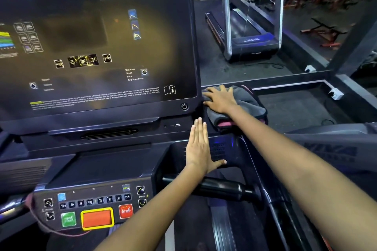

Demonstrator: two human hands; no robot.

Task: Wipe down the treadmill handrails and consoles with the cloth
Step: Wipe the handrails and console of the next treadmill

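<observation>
A large dark treadmill console [98, 47] fills the left and middle of the head view, with printed icons and text on its face. My right hand [221, 99] lies flat with spread fingers on a grey cloth [244, 101] with pink edging, pressing it against the console's lower right corner. My left hand [199, 149] is held flat, fingers straight and together, over the recessed tray below the console, thumb out to the right. A black handlebar grip [222, 187] runs across beneath my left forearm.
A control panel [93, 208] with green, orange and red STOP buttons sits at the lower left. The right side rail [330, 144] runs under my right forearm. Another treadmill [251, 26] stands behind, on the dark floor, with a metal frame and wall sockets to the right.
</observation>
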